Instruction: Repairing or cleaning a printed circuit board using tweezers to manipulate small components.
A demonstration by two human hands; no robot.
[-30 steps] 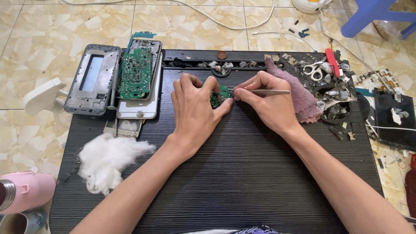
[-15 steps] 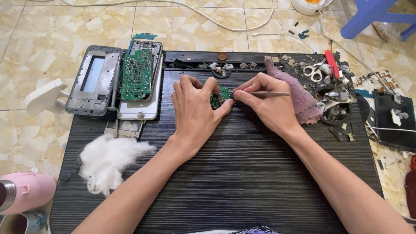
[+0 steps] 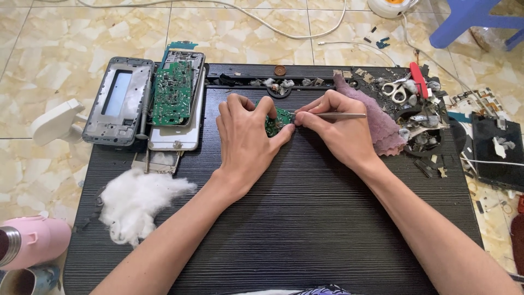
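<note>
1. Left hand (image 3: 245,139) lies palm down on the black board (image 3: 305,229), fingers curled over a small green circuit board (image 3: 279,121), thumb against its lower edge; it pins the piece down.
2. Right hand (image 3: 335,128) is closed in a pinch on thin metal tweezers (image 3: 333,115); the tips meet the small circuit board at its right edge, the handle end points right.
3. The small circuit board sits near the upper middle of the black board, between the two hands and mostly hidden by the left fingers.
4. No packages, labels or signs can be made out.
5. Upper left: one grey phone frame (image 3: 117,104), one big green circuit board (image 3: 172,93) lying on one white phone back (image 3: 174,139), all side by side, partly over the board's edge.
6. Lower left on the board: one clump of white cotton (image 3: 136,202).
7. Just right of the right hand: one mauve cloth (image 3: 382,128), touching the knuckles.
8. Upper right: one pair of scissors (image 3: 396,92), one red-handled tool (image 3: 418,79), and a heap of small metal scraps (image 3: 420,128), too many and too small to count.
9. Far right on the floor: one dark phone part (image 3: 496,153).
10. Bottom left corner: one pink flask (image 3: 33,240).
11. Top right: one blue stool leg (image 3: 469,22); white cables (image 3: 262,22) run over the tiled floor (image 3: 54,43).
</note>
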